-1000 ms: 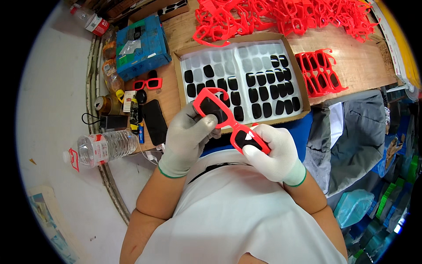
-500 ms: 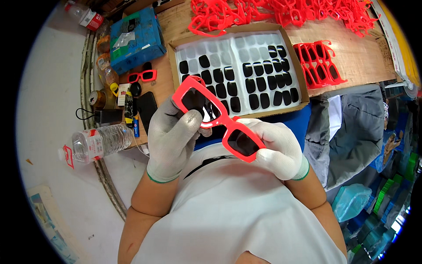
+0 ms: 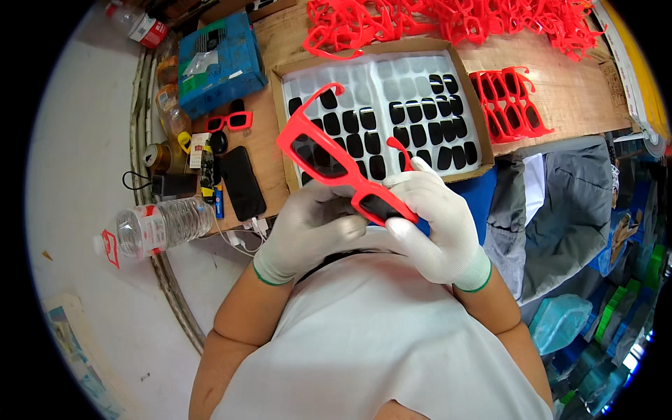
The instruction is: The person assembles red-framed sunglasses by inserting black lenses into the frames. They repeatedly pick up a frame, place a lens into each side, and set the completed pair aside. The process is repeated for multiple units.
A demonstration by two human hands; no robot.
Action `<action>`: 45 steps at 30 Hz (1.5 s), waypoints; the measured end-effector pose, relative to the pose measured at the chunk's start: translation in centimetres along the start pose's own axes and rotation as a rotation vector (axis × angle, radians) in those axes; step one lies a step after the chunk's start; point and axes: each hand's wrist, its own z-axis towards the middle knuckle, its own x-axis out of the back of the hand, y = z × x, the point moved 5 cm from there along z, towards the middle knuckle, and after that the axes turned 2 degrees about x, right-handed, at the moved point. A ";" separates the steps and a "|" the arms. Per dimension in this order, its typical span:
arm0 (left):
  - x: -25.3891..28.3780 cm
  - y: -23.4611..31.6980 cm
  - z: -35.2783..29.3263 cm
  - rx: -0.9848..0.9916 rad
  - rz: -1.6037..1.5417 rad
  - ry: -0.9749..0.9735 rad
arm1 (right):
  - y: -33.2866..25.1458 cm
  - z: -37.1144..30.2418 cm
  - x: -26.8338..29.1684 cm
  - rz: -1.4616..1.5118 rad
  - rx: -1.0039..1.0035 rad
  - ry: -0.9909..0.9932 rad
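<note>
My gloved right hand (image 3: 437, 220) grips a pair of red-framed sunglasses (image 3: 357, 187) by one end, thumb in front and fingers behind. The sunglasses are tilted, their far end raised to the upper left over a tray of lenses, with the temple arms unfolded away from me. A dark lens (image 3: 378, 206) shows in the opening near my right hand; the other opening looks dark too, with tray lenses faintly visible through it. Just below the bridge is my gloved left hand (image 3: 308, 227), slightly blurred, its thumb and fingers loosely curled and apart. Its fingertips are partly behind the frame.
Beyond the sunglasses lies a cardboard tray (image 3: 483, 115) with rows of dark lenses. Finished-looking sunglasses (image 3: 507, 105) stand right of it, and red frames (image 3: 455, 21) are heaped behind. Leftward are a phone (image 3: 241, 183), a plastic bottle (image 3: 164, 225) and a blue box (image 3: 218, 66).
My left hand has let go of the frame and dropped lower. The sunglasses have turned in my right hand, so their temple arms now show over the tray.
</note>
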 end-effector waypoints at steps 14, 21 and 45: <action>-1.0 -1.3 -0.7 0.174 -0.116 -0.094 | 1.9 -1.6 -1.3 0.431 -0.198 -0.100; 2.4 0.8 -0.4 -0.074 -0.190 0.100 | 1.6 -2.0 -0.5 0.436 -0.331 -0.013; -0.5 3.0 2.0 -0.151 0.188 0.118 | 1.2 -0.2 -0.7 0.461 -0.223 -0.463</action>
